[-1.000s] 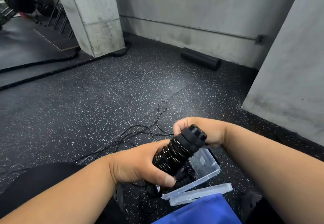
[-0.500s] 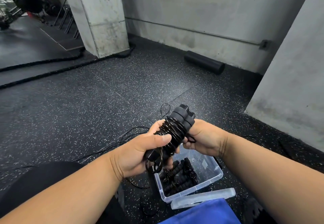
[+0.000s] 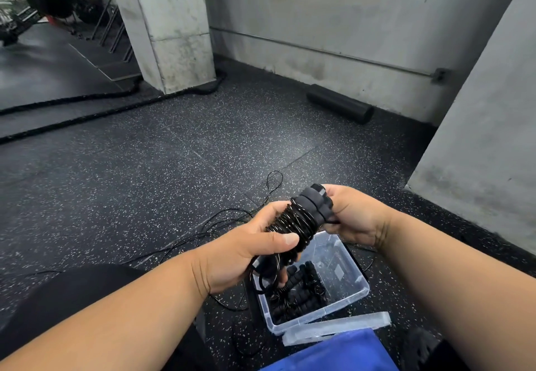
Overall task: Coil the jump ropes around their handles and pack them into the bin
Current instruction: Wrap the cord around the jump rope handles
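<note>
above bin (image 3: pixel 345 298): left hand (image 3: pixel 246 254) grips coiled rope bundle (image 3: pixel 301 219); right hand (image 3: pixel 353 217) pinches handle end.

Both hands, left (image 3: pixel 240 254) and right (image 3: pixel 352 217), raised, fingers curled gripping.

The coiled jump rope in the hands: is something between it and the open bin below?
Nothing visible blocks the way. The coiled jump rope, held by the left hand and right hand, is above the clear bin, whose lid lies beside it. Another coiled rope fills the bin's near part; the far part looks free.
</note>
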Motion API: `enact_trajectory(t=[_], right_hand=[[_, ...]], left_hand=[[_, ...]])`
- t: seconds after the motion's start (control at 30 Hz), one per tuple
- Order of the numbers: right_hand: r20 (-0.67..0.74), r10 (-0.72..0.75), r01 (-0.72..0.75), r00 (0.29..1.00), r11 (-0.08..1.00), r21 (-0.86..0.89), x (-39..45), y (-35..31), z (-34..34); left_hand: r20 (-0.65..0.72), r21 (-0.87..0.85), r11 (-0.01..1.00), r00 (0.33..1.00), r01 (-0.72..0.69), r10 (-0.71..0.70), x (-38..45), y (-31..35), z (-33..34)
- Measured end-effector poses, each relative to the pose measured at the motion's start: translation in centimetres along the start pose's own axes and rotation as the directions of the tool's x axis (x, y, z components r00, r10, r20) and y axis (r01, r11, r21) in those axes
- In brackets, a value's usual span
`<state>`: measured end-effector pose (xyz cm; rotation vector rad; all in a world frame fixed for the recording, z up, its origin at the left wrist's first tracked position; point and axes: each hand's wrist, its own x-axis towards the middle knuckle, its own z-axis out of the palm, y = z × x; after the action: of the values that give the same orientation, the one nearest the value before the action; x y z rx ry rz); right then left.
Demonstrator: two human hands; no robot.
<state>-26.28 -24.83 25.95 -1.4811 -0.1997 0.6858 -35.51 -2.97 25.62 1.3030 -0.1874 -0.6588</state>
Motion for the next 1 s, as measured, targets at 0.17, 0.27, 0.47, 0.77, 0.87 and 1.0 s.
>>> enact_trajectory(t=[0.17, 0.27, 0.47, 0.77, 0.87, 1.0], right_hand=[[-0.094, -0.061, 0.055, 0.994, 0.996, -0.064, -0.3, -1.5, -1.2], [-0.120, -0.168, 0.129, 0.978, 0.953, -0.275, -0.7, -2.1, -1.2], [-0.111, -0.310, 0.197, 0.944, 0.802, -0.564, -1.6, -3.1, -1.5], [-0.107, -0.359, 0.230, 0.927, 0.771, -0.594, -3.1, -4.4, 0.0], [-0.071, -0.340, 0.219, 0.938, 0.736, -0.641, -4.2, -5.8, -0.1], [0.014, -0.318, 0.215, 0.948, 0.607, -0.765, -5.3, -6.3, 0.5]], left_hand=[[-0.013, 0.139, 0.990, 1.000, 0.003, -0.001, -0.2, 0.0, 0.5], [-0.007, 0.315, 0.947, 0.998, 0.055, -0.056, 0.0, 0.0, 0.4], [-0.099, 0.425, 0.871, 0.969, 0.248, -0.227, 0.5, -0.6, 0.7], [-0.319, 0.278, 0.924, 0.932, 0.264, -0.171, 2.0, -2.0, -1.3], [-0.404, 0.195, 0.948, 0.901, 0.252, -0.156, 2.4, -1.7, -2.8], [-0.428, 0.199, 0.946, 0.891, 0.256, -0.151, 3.0, -1.8, -3.0]])
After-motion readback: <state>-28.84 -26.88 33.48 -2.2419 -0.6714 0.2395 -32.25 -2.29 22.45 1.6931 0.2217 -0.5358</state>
